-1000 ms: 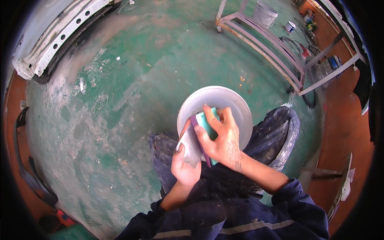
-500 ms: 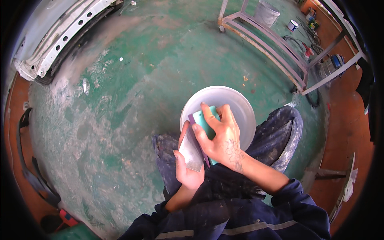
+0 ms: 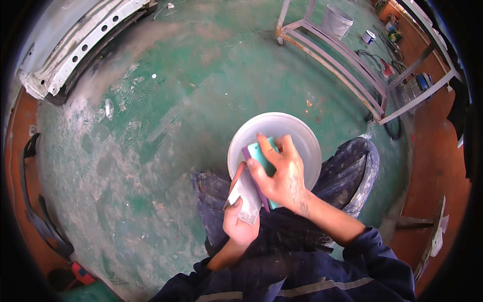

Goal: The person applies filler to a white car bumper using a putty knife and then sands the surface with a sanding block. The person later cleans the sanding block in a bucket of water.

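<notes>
My right hand (image 3: 286,177) grips a teal sanding block (image 3: 256,151) with fingers and thumb on its top and side. Along the block's left face runs a purple sheet (image 3: 264,202), which looks like sandpaper. My left hand (image 3: 240,229) holds a small grey-white panel piece (image 3: 245,197), thumb on its near face and fingers behind. The sheet faces this piece and seems to touch it. Both hands are over the near left part of a white bucket (image 3: 308,151) in front of my lap, partly hiding its inside.
My bent legs in dusty dark trousers (image 3: 359,166) flank the bucket. A metal frame stand (image 3: 334,65) is at far right, with a pale bucket (image 3: 337,22) behind it. A car body's sill (image 3: 93,43) lies far left; a dark curved strip (image 3: 37,216) leans at left.
The panel piece and sanding block have shifted slightly right and nearer to me. My left thumb has moved onto the piece's face. Both hands keep their holds.
</notes>
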Motion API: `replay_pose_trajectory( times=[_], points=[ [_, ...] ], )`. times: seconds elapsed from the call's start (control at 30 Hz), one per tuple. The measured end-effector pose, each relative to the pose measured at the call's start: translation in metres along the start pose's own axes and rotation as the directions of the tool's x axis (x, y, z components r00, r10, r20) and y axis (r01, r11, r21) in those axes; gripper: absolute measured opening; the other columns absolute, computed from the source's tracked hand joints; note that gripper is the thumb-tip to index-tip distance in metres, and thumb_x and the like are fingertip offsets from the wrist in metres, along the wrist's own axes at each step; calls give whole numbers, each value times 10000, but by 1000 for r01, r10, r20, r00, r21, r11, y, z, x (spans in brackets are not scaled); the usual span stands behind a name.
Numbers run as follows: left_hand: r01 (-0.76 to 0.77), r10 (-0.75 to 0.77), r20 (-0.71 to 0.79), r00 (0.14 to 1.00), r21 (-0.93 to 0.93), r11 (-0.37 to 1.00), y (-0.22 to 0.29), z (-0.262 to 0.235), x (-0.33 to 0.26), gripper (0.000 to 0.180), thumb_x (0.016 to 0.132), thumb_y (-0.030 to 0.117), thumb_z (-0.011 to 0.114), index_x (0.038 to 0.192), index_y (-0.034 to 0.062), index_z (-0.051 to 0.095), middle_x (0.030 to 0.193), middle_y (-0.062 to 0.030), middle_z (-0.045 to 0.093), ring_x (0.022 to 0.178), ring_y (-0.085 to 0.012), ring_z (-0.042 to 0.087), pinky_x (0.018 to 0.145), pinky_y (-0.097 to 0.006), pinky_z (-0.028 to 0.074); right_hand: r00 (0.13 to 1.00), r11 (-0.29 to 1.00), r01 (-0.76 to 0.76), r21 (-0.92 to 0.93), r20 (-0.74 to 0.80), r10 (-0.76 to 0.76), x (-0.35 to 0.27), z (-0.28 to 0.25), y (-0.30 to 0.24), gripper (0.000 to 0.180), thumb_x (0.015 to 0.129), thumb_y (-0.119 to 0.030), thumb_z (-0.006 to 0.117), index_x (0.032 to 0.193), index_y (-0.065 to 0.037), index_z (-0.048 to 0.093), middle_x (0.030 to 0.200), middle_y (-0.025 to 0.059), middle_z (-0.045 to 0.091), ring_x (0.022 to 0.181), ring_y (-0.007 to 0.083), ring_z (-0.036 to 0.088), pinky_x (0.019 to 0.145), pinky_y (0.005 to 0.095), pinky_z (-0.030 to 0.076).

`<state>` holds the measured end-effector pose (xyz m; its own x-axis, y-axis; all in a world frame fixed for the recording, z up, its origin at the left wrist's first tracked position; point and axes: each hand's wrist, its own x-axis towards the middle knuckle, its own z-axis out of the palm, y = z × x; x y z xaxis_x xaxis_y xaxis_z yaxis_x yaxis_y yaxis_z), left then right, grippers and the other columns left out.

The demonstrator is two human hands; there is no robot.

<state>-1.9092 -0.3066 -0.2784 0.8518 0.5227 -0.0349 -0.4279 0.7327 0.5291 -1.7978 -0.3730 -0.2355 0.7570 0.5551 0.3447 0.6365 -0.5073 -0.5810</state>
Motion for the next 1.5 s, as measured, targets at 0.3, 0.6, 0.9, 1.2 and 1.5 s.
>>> replay_pose_trajectory(
  times=[0.3, 0.6, 0.9, 1.2, 1.5],
  points=[
    [205, -212, -33, 977, -151, 967, 2, 2, -21, 936, 744, 266, 537, 1574, -69, 264, 1559, -188, 419, 1461, -298, 389, 1228, -409, 245, 999, 999, 18, 43, 38, -19, 6, -12, 13, 519, 834, -279, 753, 1259, 6, 666, 979, 198, 493, 913, 374, 590, 734, 456, 518],
    [248, -262, -54, 963, -190, 950, 5, -10, -15, 939, 729, 249, 545, 1570, -71, 274, 1565, -192, 408, 1476, -312, 368, 1238, -426, 230, 992, 994, 109, 30, 58, -110, -19, -15, 11, 524, 826, -286, 765, 1262, -11, 668, 972, 180, 494, 892, 350, 586, 721, 442, 525],
    [100, -102, -7, 995, -139, 985, -11, -4, -8, 917, 709, 278, 498, 1538, -77, 330, 1549, -210, 432, 1464, -345, 381, 1240, -456, 247, 991, 988, 129, 87, -41, -126, -21, -7, 9, 513, 844, -284, 764, 1279, -25, 677, 989, 214, 545, 850, 363, 627, 741, 426, 541],
    [232, -227, 49, 973, -168, 958, -5, -11, -3, 902, 714, 272, 501, 1542, -44, 336, 1541, -188, 439, 1475, -339, 369, 1232, -456, 256, 997, 992, 75, 101, 6, -76, -28, -3, 8, 524, 887, -338, 726, 1329, -64, 662, 1003, 201, 533, 899, 364, 636, 792, 427, 538],
    [210, -206, 47, 977, -120, 970, -10, -34, 1, 882, 741, 260, 484, 1551, -53, 333, 1546, -191, 432, 1463, -329, 390, 1234, -444, 248, 998, 998, 55, 24, -4, -55, -25, -3, 9, 523, 873, -355, 737, 1315, -82, 672, 1061, 196, 543, 918, 351, 645, 793, 432, 558]
  ],
)
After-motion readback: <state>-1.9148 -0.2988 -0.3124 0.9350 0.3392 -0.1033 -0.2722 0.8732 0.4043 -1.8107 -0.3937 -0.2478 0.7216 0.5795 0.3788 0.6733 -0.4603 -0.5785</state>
